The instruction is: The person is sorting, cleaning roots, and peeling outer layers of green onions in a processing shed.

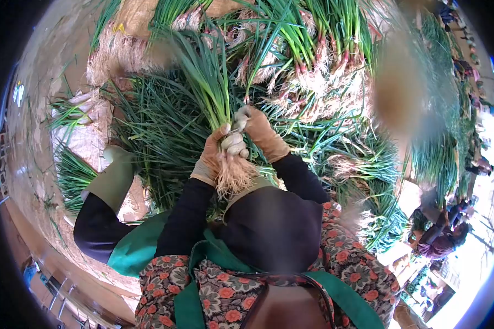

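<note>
My left hand (209,154), in a tan glove, is closed around a bunch of green onions (209,90). The green leaves fan upward and away from me, while the pale, stringy roots (235,171) hang toward my lap. Pale glove fingers wrap across the stalks just above the roots. My right hand (264,133), gloved alike, is at the right side of the bunch. Its fingertips are pinched together close by the stalks; what lies between them is too small to make out.
Loose green onions (159,115) lie heaped before my legs. Several rooted bunches (318,77) line the far side, and a small pile (77,112) sits at left. My boot (114,178) stands at left. Another person (442,241) is at the far right, beside long rows of greens (436,109).
</note>
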Available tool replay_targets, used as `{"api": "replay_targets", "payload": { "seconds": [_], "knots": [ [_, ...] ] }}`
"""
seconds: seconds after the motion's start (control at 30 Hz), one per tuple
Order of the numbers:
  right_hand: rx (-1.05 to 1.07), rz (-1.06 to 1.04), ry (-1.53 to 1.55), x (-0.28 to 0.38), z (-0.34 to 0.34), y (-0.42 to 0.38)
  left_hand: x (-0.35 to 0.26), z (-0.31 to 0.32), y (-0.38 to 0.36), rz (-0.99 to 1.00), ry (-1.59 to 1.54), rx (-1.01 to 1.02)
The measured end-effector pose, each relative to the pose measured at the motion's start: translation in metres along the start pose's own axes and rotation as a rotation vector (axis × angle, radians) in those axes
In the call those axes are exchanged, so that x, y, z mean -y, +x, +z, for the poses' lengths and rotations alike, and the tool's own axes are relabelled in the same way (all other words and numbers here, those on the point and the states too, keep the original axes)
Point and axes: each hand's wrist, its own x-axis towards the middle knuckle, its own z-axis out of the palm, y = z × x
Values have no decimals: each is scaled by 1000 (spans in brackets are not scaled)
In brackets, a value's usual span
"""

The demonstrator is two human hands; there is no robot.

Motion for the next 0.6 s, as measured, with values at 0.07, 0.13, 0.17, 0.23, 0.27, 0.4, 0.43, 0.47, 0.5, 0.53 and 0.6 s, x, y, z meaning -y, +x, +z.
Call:
{"api": "replay_targets", "payload": {
  "seconds": [0.07, 0.13, 0.17, 0.23, 0.27, 0.4, 0.43, 0.47, 0.5, 0.53, 0.6],
  "knots": [
    [-129, 45, -771, 1, -17, 12, 0, 22, -6, -47, 62, 128],
    [374, 161, -1022, -26, -36, 31, -8, 38, -3, 19, 259, 72],
    [497, 135, -1038, -20, -40, 28, -11, 40, -5, 99, 352, -62],
    [190, 301, -747, -5, -43, 43, -22, 28, 3, 216, 464, -298],
    [-73, 194, -701, -1, -45, 52, -29, 22, 12, 237, 457, -358],
    [-196, 117, -846, -21, -48, 94, -31, -1, 26, 297, 605, -509],
    [-177, 114, -842, -26, -52, 104, -34, -6, 29, 334, 635, -527],
    [-153, 113, -838, -29, -55, 109, -35, -3, 27, 334, 665, -541],
    [-232, 44, -438, -7, -56, 93, -35, 2, 22, 338, 690, -557],
    [-186, -26, -574, -9, -71, 93, -35, 7, 18, 340, 714, -573],
    [-113, -177, -576, 25, -80, 61, -32, 35, 10, 287, 642, -499]
  ]
}}
